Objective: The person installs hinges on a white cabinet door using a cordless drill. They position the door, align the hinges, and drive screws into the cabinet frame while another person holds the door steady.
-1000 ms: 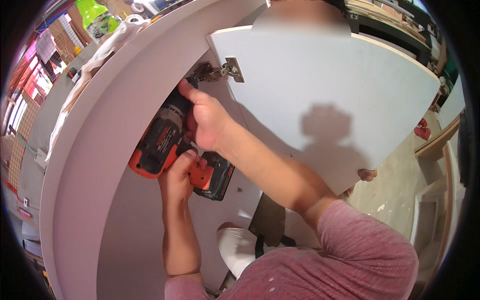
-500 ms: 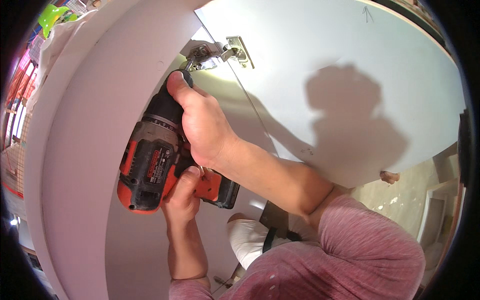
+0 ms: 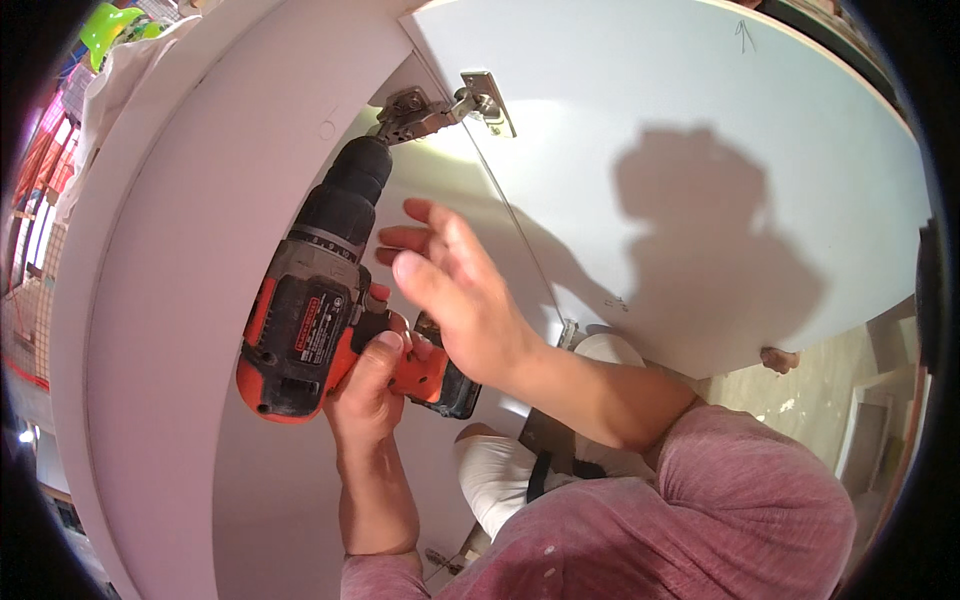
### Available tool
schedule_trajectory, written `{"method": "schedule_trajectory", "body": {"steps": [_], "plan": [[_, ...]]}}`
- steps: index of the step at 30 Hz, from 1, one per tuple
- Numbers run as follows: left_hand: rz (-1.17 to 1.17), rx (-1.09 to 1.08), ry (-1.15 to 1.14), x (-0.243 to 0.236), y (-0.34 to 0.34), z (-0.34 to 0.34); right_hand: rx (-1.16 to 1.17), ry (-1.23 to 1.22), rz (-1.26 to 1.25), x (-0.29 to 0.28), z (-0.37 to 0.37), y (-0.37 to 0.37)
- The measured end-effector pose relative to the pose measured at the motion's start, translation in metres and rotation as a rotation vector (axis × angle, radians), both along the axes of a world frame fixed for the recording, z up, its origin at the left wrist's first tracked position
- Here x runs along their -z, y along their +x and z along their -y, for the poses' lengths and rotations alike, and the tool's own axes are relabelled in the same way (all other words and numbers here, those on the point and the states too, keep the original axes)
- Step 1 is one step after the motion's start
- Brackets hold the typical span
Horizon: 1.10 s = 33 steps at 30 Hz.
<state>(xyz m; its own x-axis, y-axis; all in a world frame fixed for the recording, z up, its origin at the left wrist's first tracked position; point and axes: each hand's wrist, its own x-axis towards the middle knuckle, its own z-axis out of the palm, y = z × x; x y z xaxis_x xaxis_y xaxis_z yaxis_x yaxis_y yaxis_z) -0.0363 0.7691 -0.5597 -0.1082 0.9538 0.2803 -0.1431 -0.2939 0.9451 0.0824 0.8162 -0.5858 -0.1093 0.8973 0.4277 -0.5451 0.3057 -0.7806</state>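
Gripping the orange-and-black drill [image 3: 312, 325] by its handle in the left hand [image 3: 366, 390], with fingers curled round it and thumb laid across. Holding the right hand [image 3: 462, 300] just beside the drill, off its body, with fingers loosely spread and around nothing. Pointing the drill's black chuck [image 3: 358, 170] up to the metal hinge [image 3: 418, 118]; cannot tell whether seated in a screw. Having the pale door [image 3: 560, 130] at right, with another person's fingers [image 3: 780, 360] over its lower edge.
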Motion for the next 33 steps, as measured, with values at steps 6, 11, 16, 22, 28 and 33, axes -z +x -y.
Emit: {"method": "schedule_trajectory", "body": {"steps": [6,11,16,22,28,33], "plan": [[-0.021,-0.045,0.004,0.003,0.008,0.002,0.159,0.354,0.586,0.016,0.026,0.008],[-0.009,-0.031,0.017,-0.004,0.006,0.000,0.369,0.404,0.521,0.021,0.023,-0.009],[-0.018,-0.078,-0.007,-0.004,0.005,-0.002,0.364,0.373,0.524,0.017,0.023,-0.011],[-0.049,-0.058,0.019,-0.004,0.003,-0.004,0.335,0.352,0.542,0.016,0.022,-0.010],[-0.069,-0.086,0.001,-0.003,0.003,-0.005,0.356,0.341,0.562,0.015,0.021,-0.010],[-0.031,-0.073,-0.010,-0.004,0.003,-0.008,0.337,0.338,0.536,0.014,0.020,-0.009]]}}
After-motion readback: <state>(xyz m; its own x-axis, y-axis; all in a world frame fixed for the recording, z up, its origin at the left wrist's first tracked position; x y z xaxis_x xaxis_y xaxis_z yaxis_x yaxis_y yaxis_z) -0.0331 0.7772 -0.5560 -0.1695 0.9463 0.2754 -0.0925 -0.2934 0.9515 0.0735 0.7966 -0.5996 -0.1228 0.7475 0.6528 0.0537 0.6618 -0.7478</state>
